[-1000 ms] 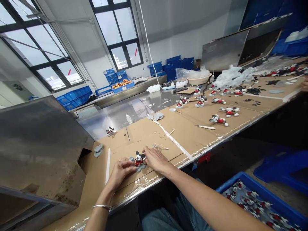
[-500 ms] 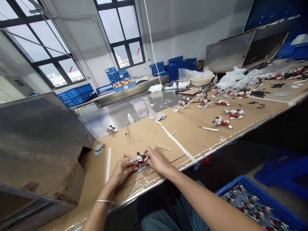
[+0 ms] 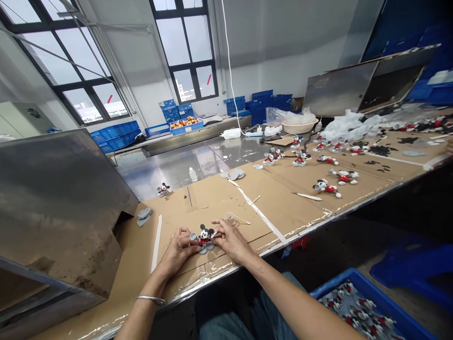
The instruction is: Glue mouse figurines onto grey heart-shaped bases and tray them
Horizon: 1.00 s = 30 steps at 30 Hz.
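Between my hands a Mickey Mouse figurine (image 3: 204, 235) stands upright on its grey base, with black ears, a white face and a red body. My left hand (image 3: 180, 250) grips it from the left, fingers closed near the grey cup-like part and the base. On the other side my right hand (image 3: 230, 240) pinches the figurine's arm with thumb and fingers. A small clear jar (image 3: 230, 218) and a cotton swab (image 3: 242, 219) lie just beyond the right hand.
Grey base pieces (image 3: 144, 216) lie beside the metal box (image 3: 63, 222) on the left. A white-handled knife (image 3: 307, 196) and several figurines (image 3: 327, 188) occupy the cardboard to the right. A blue crate (image 3: 368, 302) of figurines sits low at the right. One figurine (image 3: 163, 190) stands farther back.
The camera view has shifted slightly. Both hands stay on the figurine, which remains upright in about the same place. At the far right edge, part of another person's hand has appeared.
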Each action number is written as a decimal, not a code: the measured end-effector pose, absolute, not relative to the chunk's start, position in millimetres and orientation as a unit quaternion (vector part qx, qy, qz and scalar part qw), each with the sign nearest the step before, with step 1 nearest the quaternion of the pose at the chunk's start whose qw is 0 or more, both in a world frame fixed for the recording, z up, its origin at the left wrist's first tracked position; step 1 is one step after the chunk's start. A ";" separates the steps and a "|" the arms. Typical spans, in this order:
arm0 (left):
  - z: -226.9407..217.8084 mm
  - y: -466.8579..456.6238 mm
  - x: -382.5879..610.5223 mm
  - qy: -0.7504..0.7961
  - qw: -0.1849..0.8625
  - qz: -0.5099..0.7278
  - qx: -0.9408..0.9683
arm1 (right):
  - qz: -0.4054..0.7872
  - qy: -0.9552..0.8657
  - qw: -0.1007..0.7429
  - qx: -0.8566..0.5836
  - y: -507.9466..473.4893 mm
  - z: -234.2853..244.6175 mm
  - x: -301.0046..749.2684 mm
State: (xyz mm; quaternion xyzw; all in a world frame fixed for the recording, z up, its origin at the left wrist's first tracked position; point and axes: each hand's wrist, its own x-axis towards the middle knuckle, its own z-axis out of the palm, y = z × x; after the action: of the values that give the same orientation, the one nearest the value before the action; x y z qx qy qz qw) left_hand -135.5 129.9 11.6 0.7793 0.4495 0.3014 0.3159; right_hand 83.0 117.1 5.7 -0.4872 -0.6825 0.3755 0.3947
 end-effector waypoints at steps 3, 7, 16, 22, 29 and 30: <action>8.9 130.5 -136.9 0.451 0.314 0.303 0.779 | 0.358 -0.688 0.385 -0.499 118.0 3.9 81.8; 5.0 131.9 -139.1 0.452 0.312 0.298 0.781 | 0.304 -0.713 0.351 -0.525 118.9 5.3 80.9; 9.4 129.1 -137.8 0.449 0.296 0.276 0.796 | 0.292 -0.719 0.347 -0.526 118.2 8.5 81.5; 12.9 126.0 -135.7 0.453 0.294 0.267 0.798 | 0.331 -0.685 0.400 -0.511 117.7 -3.0 81.1; 14.1 125.6 -134.7 0.458 0.287 0.265 0.799 | 0.315 -0.686 0.404 -0.516 122.0 -3.9 78.3; 13.9 125.8 -134.8 0.456 0.286 0.265 0.800 | 0.306 -0.689 0.400 -0.521 121.9 -2.9 78.2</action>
State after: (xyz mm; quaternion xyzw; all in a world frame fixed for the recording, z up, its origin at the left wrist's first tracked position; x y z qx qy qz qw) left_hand -134.8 125.8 13.9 0.8002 0.4557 0.2652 0.2859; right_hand 78.2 121.9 -2.9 -0.5209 -0.6891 0.3065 0.3999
